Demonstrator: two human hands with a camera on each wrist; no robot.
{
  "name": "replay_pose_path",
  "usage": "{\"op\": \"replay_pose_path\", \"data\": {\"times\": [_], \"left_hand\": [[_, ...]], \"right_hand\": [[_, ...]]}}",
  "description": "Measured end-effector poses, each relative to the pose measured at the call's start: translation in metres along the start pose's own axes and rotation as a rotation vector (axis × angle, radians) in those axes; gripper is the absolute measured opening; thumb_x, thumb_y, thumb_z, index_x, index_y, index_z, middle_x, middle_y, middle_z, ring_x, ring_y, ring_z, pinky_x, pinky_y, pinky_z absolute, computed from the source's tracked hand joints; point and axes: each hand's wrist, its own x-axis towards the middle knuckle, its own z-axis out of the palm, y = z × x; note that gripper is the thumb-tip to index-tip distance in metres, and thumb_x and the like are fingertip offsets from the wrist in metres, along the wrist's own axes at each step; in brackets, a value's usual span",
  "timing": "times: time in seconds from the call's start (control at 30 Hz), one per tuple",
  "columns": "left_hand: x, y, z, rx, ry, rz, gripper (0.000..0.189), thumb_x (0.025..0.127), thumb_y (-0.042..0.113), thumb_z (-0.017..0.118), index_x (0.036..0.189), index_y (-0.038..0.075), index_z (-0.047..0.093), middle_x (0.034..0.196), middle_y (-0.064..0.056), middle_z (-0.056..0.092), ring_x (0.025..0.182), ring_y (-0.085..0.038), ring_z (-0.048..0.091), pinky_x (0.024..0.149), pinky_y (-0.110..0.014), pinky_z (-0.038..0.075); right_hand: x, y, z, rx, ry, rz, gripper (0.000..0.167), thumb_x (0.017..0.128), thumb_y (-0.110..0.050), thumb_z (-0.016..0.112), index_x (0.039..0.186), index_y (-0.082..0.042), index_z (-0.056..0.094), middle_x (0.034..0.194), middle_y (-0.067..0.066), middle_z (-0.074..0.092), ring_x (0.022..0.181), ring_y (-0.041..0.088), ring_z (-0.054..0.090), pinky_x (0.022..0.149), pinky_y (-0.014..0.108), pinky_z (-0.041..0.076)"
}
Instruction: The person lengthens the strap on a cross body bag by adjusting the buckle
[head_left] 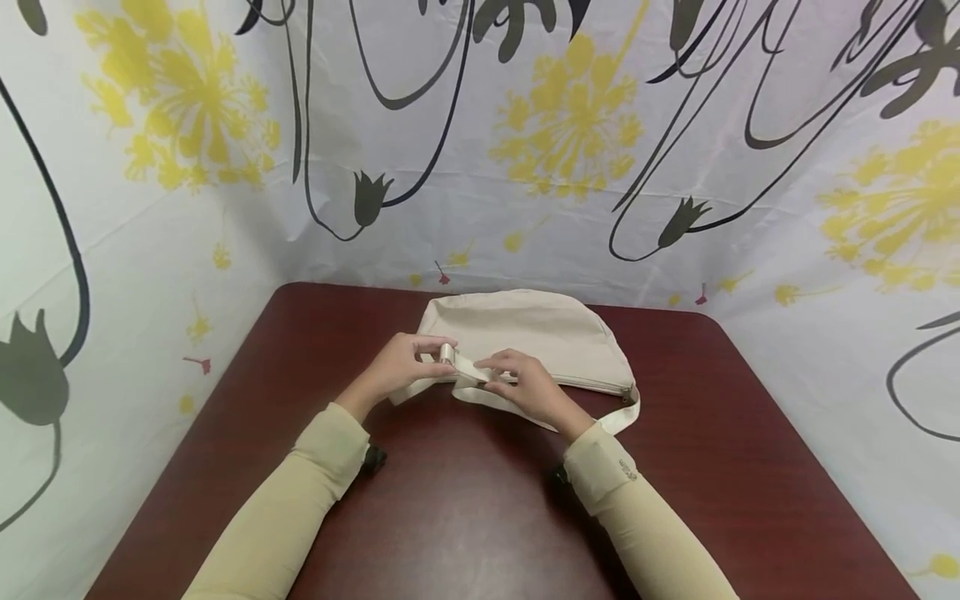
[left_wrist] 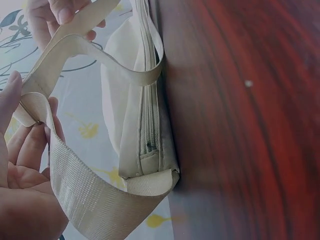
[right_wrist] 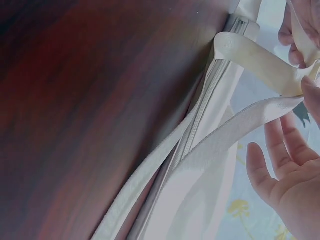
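Note:
A cream fabric bag [head_left: 532,329] lies on the table, its zipper [left_wrist: 150,120] along the edge facing me. My left hand [head_left: 396,367] pinches a folded loop of its webbing strap [left_wrist: 82,192] between thumb and fingers, just over the bag's near left side. A small metal edge shows at that fold in the left wrist view. A little to the right, my right hand [head_left: 527,388] pinches the same strap between thumb and index finger, with its other fingers spread. The strap's slack hangs in front of the zipper and runs to the bag's right end.
The dark red wooden table [head_left: 465,517] reaches to a white curtain [head_left: 480,208] with yellow and grey flower prints. This cloth surrounds the table at the back and both sides. Small dark objects sit under both wrists by the sleeve cuffs [head_left: 330,446].

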Motion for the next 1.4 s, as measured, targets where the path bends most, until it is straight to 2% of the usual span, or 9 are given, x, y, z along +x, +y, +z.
{"op": "replay_pose_path", "data": {"times": [0.13, 0.23, 0.33, 0.53, 0.67, 0.87, 1.1, 1.4], "left_hand": [[-0.0033, -0.0011, -0.0014, -0.008, -0.009, -0.015, 0.047, 0.086, 0.029, 0.084, 0.128, 0.014, 0.072, 0.094, 0.002, 0.073, 0.089, -0.029, 0.063, 0.063, -0.028, 0.047], [-0.0029, -0.0006, -0.0019, -0.013, -0.014, -0.011, 0.047, 0.086, 0.029, 0.084, 0.129, 0.013, 0.072, 0.093, 0.003, 0.072, 0.088, -0.029, 0.063, 0.063, -0.029, 0.047], [-0.0021, -0.0002, -0.0019, -0.026, -0.017, -0.009, 0.047, 0.087, 0.030, 0.083, 0.129, 0.012, 0.071, 0.093, 0.002, 0.071, 0.083, -0.029, 0.062, 0.062, -0.029, 0.046], [-0.0025, -0.0012, -0.0005, -0.062, -0.024, -0.037, 0.045, 0.087, 0.030, 0.083, 0.127, 0.014, 0.073, 0.097, 0.000, 0.073, 0.083, -0.023, 0.062, 0.069, -0.030, 0.050], [-0.0028, -0.0012, 0.0006, -0.073, -0.019, -0.042, 0.045, 0.086, 0.031, 0.084, 0.127, 0.016, 0.073, 0.098, -0.002, 0.074, 0.078, -0.022, 0.059, 0.066, -0.030, 0.048], [-0.0027, -0.0011, 0.0016, -0.074, -0.016, -0.038, 0.045, 0.085, 0.032, 0.084, 0.127, 0.018, 0.073, 0.101, -0.001, 0.075, 0.081, -0.026, 0.058, 0.065, -0.031, 0.047], [-0.0018, -0.0026, 0.0025, -0.072, -0.031, -0.032, 0.042, 0.085, 0.033, 0.084, 0.123, 0.016, 0.075, 0.106, 0.000, 0.075, 0.099, -0.025, 0.064, 0.076, -0.035, 0.051], [-0.0030, 0.0003, 0.0050, -0.092, -0.034, -0.035, 0.039, 0.085, 0.031, 0.085, 0.119, 0.014, 0.075, 0.108, -0.001, 0.074, 0.094, -0.023, 0.063, 0.075, -0.036, 0.053]], "right_hand": [[0.0013, -0.0006, 0.0030, 0.007, -0.021, -0.006, 0.034, 0.089, -0.005, 0.078, 0.122, -0.010, 0.075, 0.113, 0.007, 0.068, 0.104, 0.024, 0.064, 0.088, 0.049, 0.053], [0.0024, -0.0023, 0.0030, 0.011, -0.015, -0.004, 0.033, 0.088, -0.005, 0.079, 0.121, -0.010, 0.075, 0.113, 0.006, 0.068, 0.103, 0.024, 0.064, 0.087, 0.049, 0.055], [0.0032, -0.0032, 0.0027, 0.030, -0.011, 0.009, 0.033, 0.088, -0.006, 0.078, 0.121, -0.010, 0.075, 0.114, 0.006, 0.067, 0.103, 0.024, 0.065, 0.085, 0.044, 0.057], [0.0032, -0.0027, 0.0047, 0.109, -0.010, 0.034, 0.032, 0.088, -0.003, 0.077, 0.120, -0.006, 0.075, 0.116, 0.009, 0.066, 0.102, 0.025, 0.067, 0.083, 0.030, 0.058], [0.0037, -0.0026, 0.0065, 0.135, -0.006, 0.041, 0.031, 0.088, -0.002, 0.077, 0.119, -0.006, 0.075, 0.116, 0.010, 0.066, 0.103, 0.024, 0.067, 0.084, 0.027, 0.057], [0.0048, -0.0036, 0.0076, 0.135, 0.010, 0.029, 0.031, 0.087, -0.002, 0.078, 0.118, -0.005, 0.075, 0.116, 0.010, 0.066, 0.103, 0.025, 0.067, 0.084, 0.028, 0.057], [0.0070, -0.0019, 0.0106, 0.154, 0.013, 0.024, 0.030, 0.088, -0.002, 0.078, 0.118, -0.005, 0.075, 0.117, 0.009, 0.066, 0.104, 0.023, 0.067, 0.085, 0.027, 0.057], [0.0088, -0.0055, 0.0109, 0.116, 0.014, 0.003, 0.030, 0.087, 0.000, 0.078, 0.117, -0.005, 0.076, 0.116, 0.008, 0.068, 0.103, 0.024, 0.066, 0.083, 0.034, 0.058]]}}
